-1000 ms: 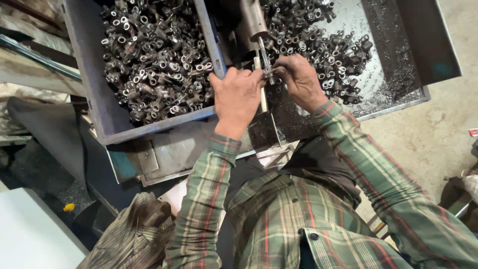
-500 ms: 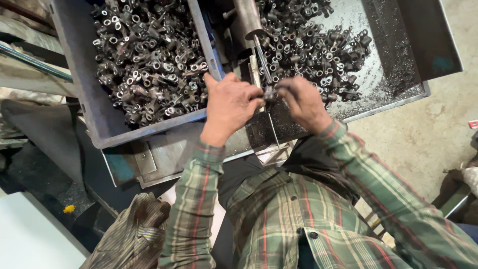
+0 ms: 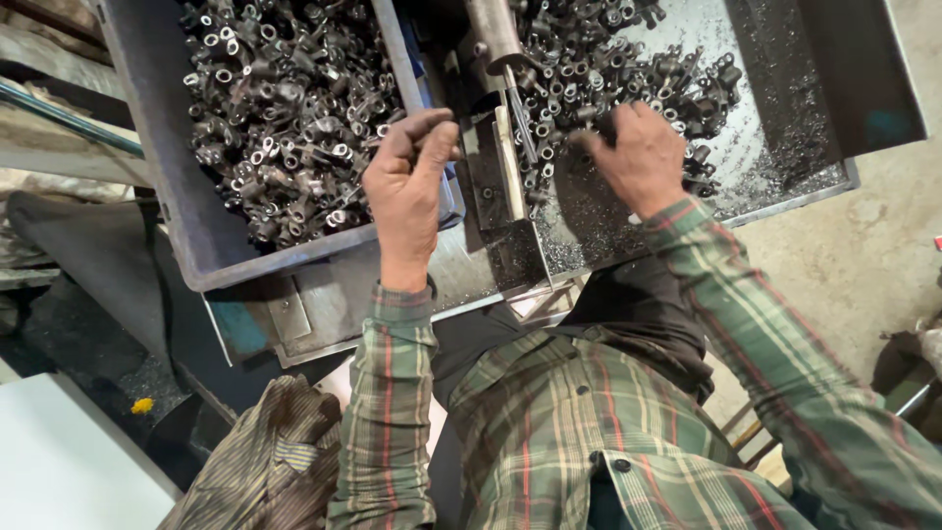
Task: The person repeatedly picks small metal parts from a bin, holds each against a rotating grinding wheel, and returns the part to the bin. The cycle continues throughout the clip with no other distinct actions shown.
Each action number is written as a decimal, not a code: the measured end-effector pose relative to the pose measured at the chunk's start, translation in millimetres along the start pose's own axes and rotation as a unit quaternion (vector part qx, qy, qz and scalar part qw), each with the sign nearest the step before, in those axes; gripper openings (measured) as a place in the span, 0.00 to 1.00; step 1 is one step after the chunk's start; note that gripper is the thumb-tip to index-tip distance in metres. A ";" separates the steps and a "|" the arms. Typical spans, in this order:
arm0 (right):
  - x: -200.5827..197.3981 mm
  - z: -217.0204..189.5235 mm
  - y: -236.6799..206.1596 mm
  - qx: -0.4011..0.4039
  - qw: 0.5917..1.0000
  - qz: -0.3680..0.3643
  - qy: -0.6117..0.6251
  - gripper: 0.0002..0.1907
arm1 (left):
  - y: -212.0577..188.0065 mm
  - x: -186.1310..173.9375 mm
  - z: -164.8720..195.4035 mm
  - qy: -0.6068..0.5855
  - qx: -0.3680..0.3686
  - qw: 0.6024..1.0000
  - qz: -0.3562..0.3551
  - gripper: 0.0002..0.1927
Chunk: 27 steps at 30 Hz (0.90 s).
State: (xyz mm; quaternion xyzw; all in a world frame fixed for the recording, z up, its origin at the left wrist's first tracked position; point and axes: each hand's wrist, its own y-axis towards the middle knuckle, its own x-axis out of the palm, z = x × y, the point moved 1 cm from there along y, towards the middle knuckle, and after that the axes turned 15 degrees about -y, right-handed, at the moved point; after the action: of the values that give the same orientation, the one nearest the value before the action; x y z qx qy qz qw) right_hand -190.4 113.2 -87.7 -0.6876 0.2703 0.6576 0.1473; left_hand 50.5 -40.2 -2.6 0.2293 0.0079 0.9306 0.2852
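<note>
- I see the grey bin [image 3: 186, 221] on the left, brimful of small metal fittings [image 3: 285, 108], its near rim free.
- My right hand [image 3: 638, 157] spreads open, palm down on the dark, tubular loose fittings [image 3: 608, 79] heaped in the shaving-strewn tray [image 3: 785, 167].
- My left hand [image 3: 407, 186] hovers at the bin's corner, fingers curled; grip unclear.

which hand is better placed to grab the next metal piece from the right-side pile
Right. The right hand already rests on the loose metal fittings in the right tray; the left hand hovers over the grey bin's edge.
</note>
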 end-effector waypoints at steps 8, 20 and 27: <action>4.3 16.0 6.8 -0.023 0.999 -0.022 0.009 0.23 | 0.7 15.2 12.8 0.194 0.030 0.980 -0.027 0.10; -50.3 17.0 -4.7 0.100 0.881 -0.132 0.443 0.07 | 7.4 25.1 13.0 0.394 0.035 0.908 -0.137 0.21; -53.6 -23.5 -24.3 -0.001 0.693 -0.159 0.703 0.06 | 9.4 30.4 9.5 0.523 0.051 0.824 -0.212 0.31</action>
State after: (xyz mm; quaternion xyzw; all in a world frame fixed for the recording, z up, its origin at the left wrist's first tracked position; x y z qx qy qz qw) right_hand -156.7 129.3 -36.5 -0.9821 0.1804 -0.0513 0.0156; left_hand 27.4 -33.0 20.1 -0.2852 0.2515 0.8258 0.4164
